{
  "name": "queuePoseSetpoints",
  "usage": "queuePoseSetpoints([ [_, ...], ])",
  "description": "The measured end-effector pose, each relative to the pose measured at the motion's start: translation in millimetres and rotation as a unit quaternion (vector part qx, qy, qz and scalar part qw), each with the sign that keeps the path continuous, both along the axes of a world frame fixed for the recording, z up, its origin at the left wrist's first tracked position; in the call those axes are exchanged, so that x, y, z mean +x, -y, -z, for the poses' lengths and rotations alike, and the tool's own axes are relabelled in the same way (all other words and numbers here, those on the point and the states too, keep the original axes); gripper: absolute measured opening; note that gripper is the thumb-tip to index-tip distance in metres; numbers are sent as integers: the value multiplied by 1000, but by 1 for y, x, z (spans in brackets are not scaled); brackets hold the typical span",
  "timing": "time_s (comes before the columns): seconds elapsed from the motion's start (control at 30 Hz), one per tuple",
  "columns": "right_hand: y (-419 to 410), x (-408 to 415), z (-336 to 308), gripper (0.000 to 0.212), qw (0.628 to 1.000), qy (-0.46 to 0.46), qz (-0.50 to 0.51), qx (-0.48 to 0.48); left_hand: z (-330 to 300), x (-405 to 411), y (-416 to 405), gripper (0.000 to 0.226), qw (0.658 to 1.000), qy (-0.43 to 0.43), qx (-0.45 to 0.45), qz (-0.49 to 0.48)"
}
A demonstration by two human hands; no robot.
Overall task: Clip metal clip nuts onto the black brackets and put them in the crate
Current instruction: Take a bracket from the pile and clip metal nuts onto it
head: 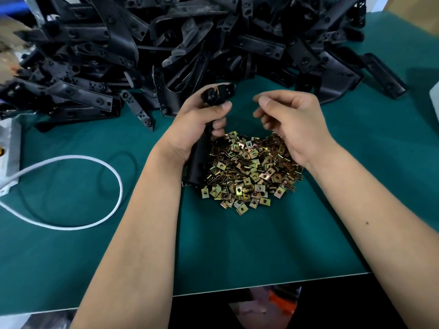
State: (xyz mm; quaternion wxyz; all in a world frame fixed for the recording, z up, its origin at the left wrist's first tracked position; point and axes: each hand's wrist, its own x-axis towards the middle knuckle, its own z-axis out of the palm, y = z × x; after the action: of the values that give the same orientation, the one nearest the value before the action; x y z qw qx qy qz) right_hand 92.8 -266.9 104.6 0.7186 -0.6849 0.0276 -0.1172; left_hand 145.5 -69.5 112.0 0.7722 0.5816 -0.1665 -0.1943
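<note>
**Bench stock: brackets, clip nuts, hands at work**

- Bench (pixel 71 193): green-topped, near edge running across the bottom of the view.
- Bracket pile (pixel 190 43): large heap of black brackets along the far edge, spreading from the far left corner toward the right.
- Held bracket (pixel 202 153): one black bracket, roughly upright, lower end touching the left side of the clip-nut heap, upper end above the fist.
- Clip nuts (pixel 249 172): loose heap of brass-coloured square metal clip nuts at mid-bench, between the two forearms.
- Left hand (pixel 199 122): fingers and thumb wrapped round the held bracket.
- Right hand (pixel 289 122): above the heap's far right side, fingers curled inward toward the thumb; whether a clip nut is pinched, I cannot tell.
- White cable (pixel 99 167): looped on the bench's left side.
- Grey metal plate (pixel 10 148): at the left edge, beside the cable.
</note>
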Motion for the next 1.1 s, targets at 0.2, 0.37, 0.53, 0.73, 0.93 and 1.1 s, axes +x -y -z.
queuePoseSetpoints([
  [0.2, 1, -1, -1, 17, 1000, 9, 9, 17, -7, -3, 0, 22, 994, -57, -68, -60],
  [0.37, 1, 0, 0, 12, 1000, 15, 1, 7, -13, -2, -10, 27, 957, -150, -223, -106],
  [0.53, 1, 0, 2, 18, 1000, 9, -7, -27, -9, 4, -11, 18, 936, -182, -260, -153],
  [0.73, 0, 0, 2, 19, 999, 6, -5, -36, -9, 7, -11, 14, 907, -187, -329, -186],
  [0.93, 1, 0, 1, 14, 999, 8, 37, 0, -11, 4, -8, 7, 888, -181, -393, -155],
  [1.1, 5, 2, 0, 23, 995, -10, 89, 33, -7, 4, -2, 24, 922, -112, -326, -175],
])
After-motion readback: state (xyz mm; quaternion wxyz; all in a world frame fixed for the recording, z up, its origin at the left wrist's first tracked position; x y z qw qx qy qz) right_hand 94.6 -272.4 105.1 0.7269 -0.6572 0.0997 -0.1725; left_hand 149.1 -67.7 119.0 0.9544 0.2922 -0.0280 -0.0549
